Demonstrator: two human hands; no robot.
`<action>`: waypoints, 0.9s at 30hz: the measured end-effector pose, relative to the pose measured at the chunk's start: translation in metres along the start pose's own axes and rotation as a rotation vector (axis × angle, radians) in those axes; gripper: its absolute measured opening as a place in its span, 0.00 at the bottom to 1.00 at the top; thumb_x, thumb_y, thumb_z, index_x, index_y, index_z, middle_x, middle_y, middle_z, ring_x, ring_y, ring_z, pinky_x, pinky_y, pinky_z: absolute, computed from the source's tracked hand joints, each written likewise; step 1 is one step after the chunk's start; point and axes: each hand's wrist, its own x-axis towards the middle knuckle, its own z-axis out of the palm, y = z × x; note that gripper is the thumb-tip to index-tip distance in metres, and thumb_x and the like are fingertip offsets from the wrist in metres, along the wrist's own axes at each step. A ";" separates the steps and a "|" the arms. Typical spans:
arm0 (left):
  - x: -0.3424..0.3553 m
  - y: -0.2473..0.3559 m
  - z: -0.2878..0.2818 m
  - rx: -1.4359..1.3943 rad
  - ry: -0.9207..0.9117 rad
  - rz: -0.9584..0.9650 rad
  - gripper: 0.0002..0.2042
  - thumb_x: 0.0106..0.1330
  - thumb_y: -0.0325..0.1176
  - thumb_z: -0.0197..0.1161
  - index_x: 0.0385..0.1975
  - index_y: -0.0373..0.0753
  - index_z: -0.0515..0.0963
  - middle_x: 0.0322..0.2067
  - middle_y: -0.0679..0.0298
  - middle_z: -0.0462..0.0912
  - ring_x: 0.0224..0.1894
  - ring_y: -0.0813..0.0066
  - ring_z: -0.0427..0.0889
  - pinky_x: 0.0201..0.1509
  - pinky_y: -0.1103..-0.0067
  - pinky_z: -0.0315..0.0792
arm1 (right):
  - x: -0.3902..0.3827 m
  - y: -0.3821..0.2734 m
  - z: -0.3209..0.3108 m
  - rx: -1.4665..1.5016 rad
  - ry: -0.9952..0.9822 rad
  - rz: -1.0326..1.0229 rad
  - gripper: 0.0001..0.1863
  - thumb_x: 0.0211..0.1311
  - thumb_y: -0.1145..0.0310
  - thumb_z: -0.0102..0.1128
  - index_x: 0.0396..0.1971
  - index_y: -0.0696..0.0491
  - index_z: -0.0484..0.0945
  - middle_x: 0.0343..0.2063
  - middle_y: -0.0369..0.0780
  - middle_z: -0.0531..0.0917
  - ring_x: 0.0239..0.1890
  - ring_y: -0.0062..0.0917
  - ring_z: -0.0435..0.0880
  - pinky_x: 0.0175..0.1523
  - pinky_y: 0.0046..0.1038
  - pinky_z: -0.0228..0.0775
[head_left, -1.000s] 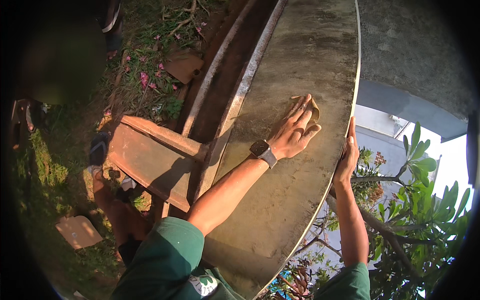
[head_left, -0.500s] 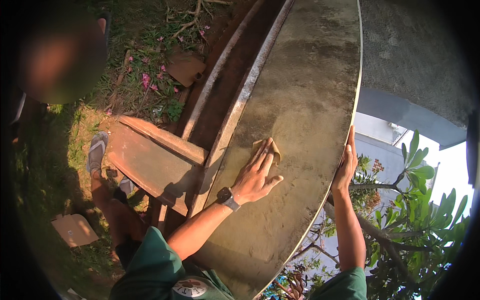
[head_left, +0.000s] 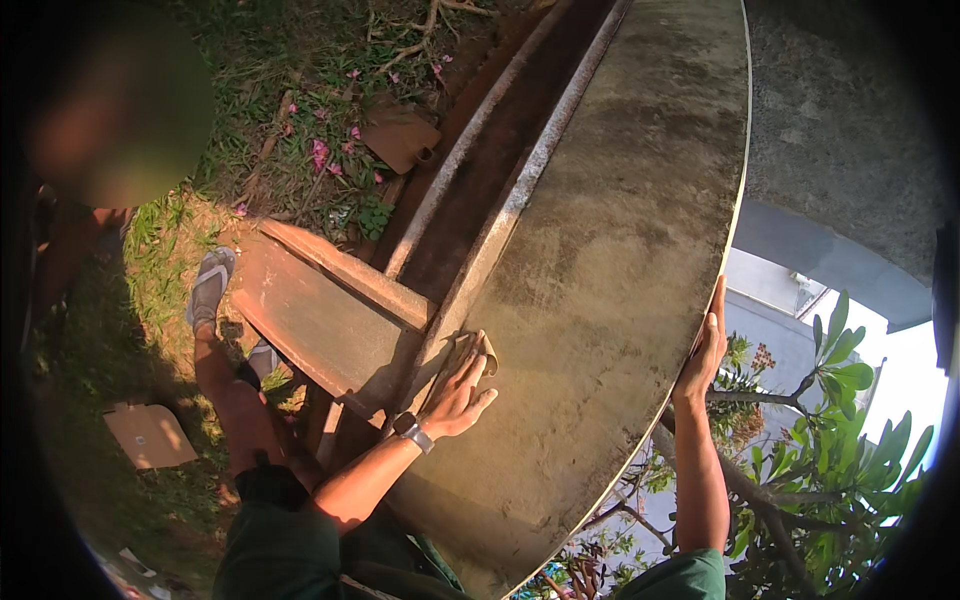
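A large weathered board (head_left: pixel 600 270) with a long curved, pale right edge stretches from top to bottom in front of me. My left hand (head_left: pixel 456 402), with a watch on its wrist, presses a curled tan piece of sandpaper (head_left: pixel 489 362) against the board's face near its left side. The fingers lie nearly flat over the sheet and cover most of it. At the board's right edge, my right hand (head_left: pixel 700 362) grips the rim, its fingers partly hidden behind it.
Rusty brown metal beams (head_left: pixel 480 215) run along the board's left side, with a flat brown metal plate (head_left: pixel 320 320) jutting left. Brown flat pieces (head_left: pixel 150 436) lie on the grass. Leafy branches (head_left: pixel 850 375) and a pale wall stand at right. Another person (head_left: pixel 80 240) is at upper left.
My left hand has slid down and left across the board with the sandpaper, toward the metal beam. My right hand keeps its hold on the edge. The view has shifted slightly.
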 end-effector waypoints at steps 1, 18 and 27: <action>0.010 0.005 -0.005 -0.043 0.045 0.030 0.43 0.81 0.57 0.47 0.83 0.36 0.37 0.84 0.54 0.35 0.85 0.56 0.36 0.87 0.63 0.38 | 0.000 0.002 -0.001 0.010 -0.007 -0.013 0.41 0.80 0.46 0.48 0.81 0.56 0.53 0.81 0.44 0.59 0.79 0.33 0.61 0.81 0.37 0.53; 0.165 0.027 -0.027 -0.098 0.076 0.014 0.48 0.79 0.64 0.46 0.82 0.33 0.38 0.84 0.52 0.35 0.85 0.55 0.40 0.87 0.65 0.42 | 0.005 0.012 -0.005 0.011 -0.018 -0.054 0.42 0.79 0.45 0.44 0.80 0.60 0.55 0.81 0.48 0.56 0.83 0.37 0.51 0.84 0.39 0.44; 0.032 -0.025 0.012 -0.019 0.046 -0.036 0.44 0.80 0.61 0.43 0.83 0.37 0.37 0.84 0.53 0.34 0.85 0.57 0.34 0.87 0.63 0.38 | 0.005 0.007 -0.004 -0.076 -0.013 -0.072 0.41 0.77 0.47 0.42 0.79 0.61 0.55 0.81 0.49 0.57 0.84 0.38 0.51 0.84 0.40 0.39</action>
